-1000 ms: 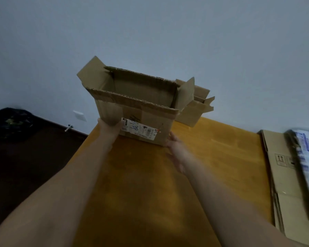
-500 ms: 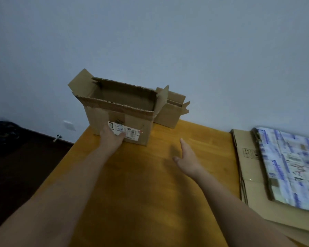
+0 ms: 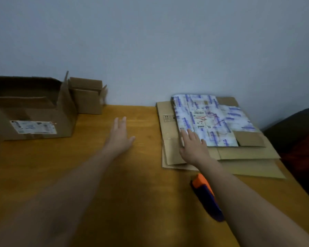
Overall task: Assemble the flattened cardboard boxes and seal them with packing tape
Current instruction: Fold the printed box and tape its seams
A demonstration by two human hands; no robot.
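An assembled open-topped cardboard box (image 3: 34,116) with a white label stands at the table's far left. A smaller open box (image 3: 86,97) sits behind it against the wall. A stack of flattened boxes (image 3: 221,157) lies at the right; the top one (image 3: 209,120) is wrapped in white tape with blue print. My right hand (image 3: 192,145) rests flat on that top box's near left corner, fingers spread. My left hand (image 3: 119,136) hovers open above the bare table middle, holding nothing. An orange and purple tape dispenser (image 3: 206,198) lies partly under my right forearm.
The wooden table (image 3: 132,193) runs up to a pale wall. A dark seat with something red on it (image 3: 300,145) stands off the table's right edge.
Both hands have let go of the labelled box. My view has swung right, my right hand has reached onto the flattened stack, and my left hand has drawn away from the box.
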